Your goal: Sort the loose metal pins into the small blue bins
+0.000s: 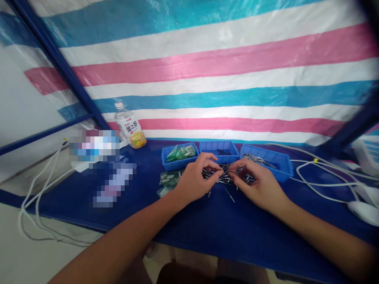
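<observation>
Both hands rest over a loose pile of thin metal pins (227, 179) on the dark blue table (207, 225). My left hand (195, 179) has its fingers curled, thumb and forefinger pinched at the pile's left side. My right hand (257, 185) pinches at the pile from the right, fingertips almost meeting the left hand's. What each pinch holds is too small to make out. One pin (229, 195) lies apart, nearer to me. Small green parts (167, 181) lie just left of my left hand.
Three blue trays stand behind the pile: the left (177, 154) with green parts, the middle (219, 152), the right (266, 159) with pins. A drink bottle (130, 130) stands at the back left. White cables (322, 179) run right and hang off the left edge (32, 205). A striped tarp (222, 67) hangs behind.
</observation>
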